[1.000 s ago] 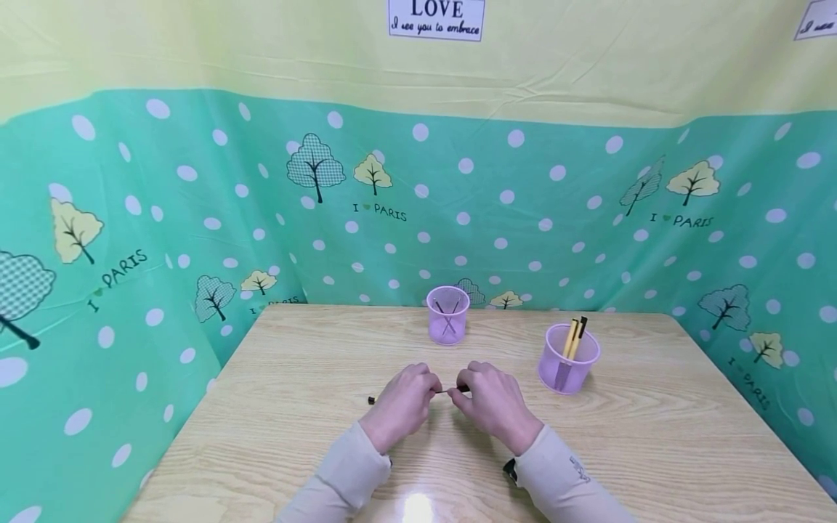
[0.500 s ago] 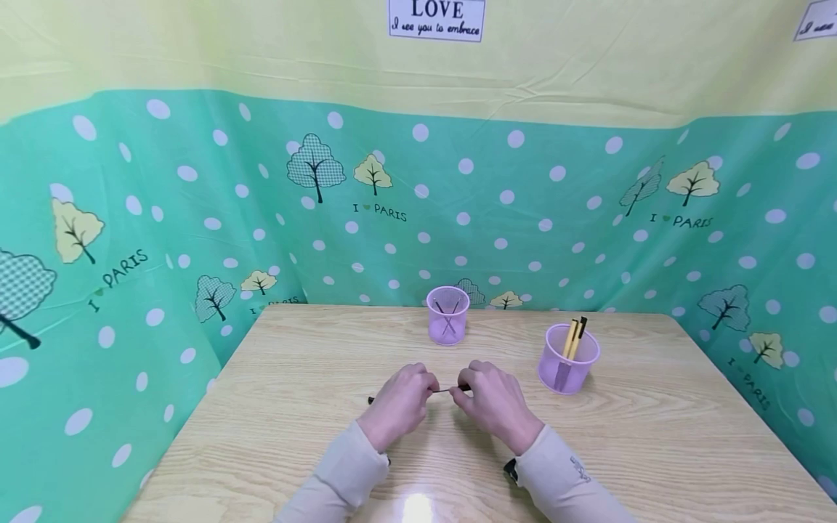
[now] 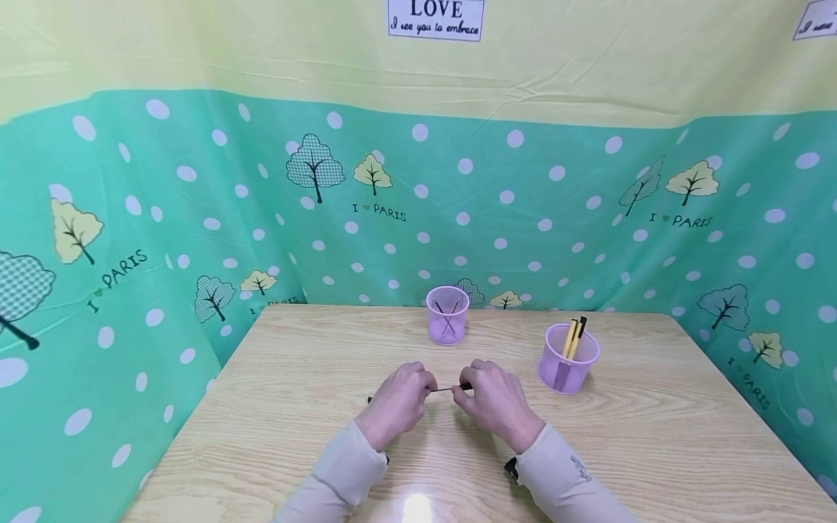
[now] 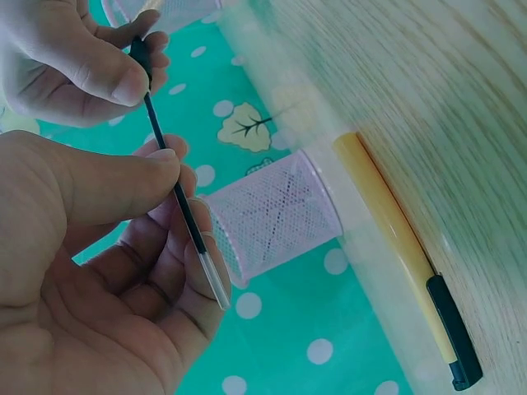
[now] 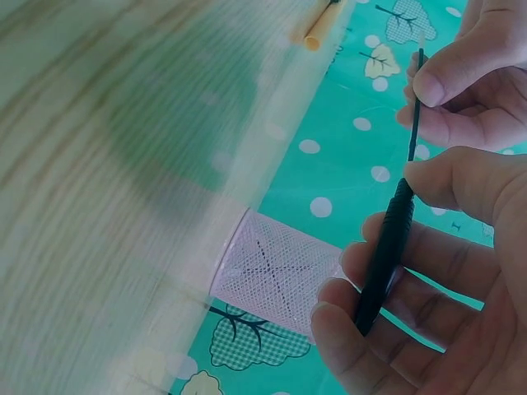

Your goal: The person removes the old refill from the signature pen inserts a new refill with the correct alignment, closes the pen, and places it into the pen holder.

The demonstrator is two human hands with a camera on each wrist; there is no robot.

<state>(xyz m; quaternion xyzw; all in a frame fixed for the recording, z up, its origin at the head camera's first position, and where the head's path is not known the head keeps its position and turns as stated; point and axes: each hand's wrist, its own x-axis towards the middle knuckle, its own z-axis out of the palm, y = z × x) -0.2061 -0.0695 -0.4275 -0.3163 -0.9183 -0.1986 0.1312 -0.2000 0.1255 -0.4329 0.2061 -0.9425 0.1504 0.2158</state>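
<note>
On the near side of the farther purple mesh cup [image 3: 434,329], the left hand [image 3: 400,398] pinches a thin black refill [image 4: 189,216]; the right hand [image 3: 497,399] holds the ribbed black grip [image 5: 387,259] around its other end. Keeping both in line should avoid bending. Slightly more refill shows between the hands than a second ago.

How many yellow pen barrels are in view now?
3. One barrel and a second barrel are in the right cup; a third barrel lies on the table, mostly hidden by the left hand in the head view. The cup could hide more.
</note>
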